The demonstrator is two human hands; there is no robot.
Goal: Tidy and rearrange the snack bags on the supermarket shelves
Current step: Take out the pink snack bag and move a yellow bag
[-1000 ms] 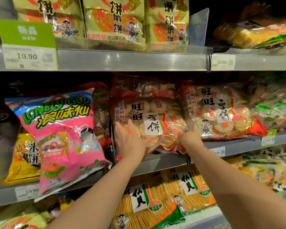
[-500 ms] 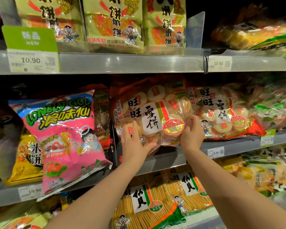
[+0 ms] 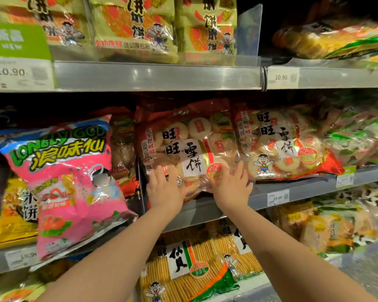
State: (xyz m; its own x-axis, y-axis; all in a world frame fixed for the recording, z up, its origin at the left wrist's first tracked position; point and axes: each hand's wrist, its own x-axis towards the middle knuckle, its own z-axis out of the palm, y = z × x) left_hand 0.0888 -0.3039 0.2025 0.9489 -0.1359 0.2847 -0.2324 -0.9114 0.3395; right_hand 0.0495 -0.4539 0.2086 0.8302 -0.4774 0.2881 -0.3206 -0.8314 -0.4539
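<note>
A clear and red bag of round white rice crackers (image 3: 190, 140) stands upright at the front of the middle shelf (image 3: 297, 189). My left hand (image 3: 165, 188) presses flat against its lower left part, fingers straight. My right hand (image 3: 232, 186) presses its lower right part the same way, fingers spread. A second bag of the same crackers (image 3: 282, 144) lies just to the right, touching it. Left of a clear divider, a pink Lonely God bag (image 3: 68, 177) leans out over the shelf edge.
Yellow-green cracker bags (image 3: 131, 25) line the top shelf behind a clear rail. Orange cracker packs (image 3: 190, 264) fill the shelf below my arms. A yellow bag (image 3: 15, 212) sits behind the pink one. Green-striped packs (image 3: 358, 136) crowd the right side. Price tags (image 3: 280, 77) hang on the shelf edges.
The rice cracker bag has been tipped from lying low to standing upright on the shelf. My right hand has let go of its edge and now presses flat against the front.
</note>
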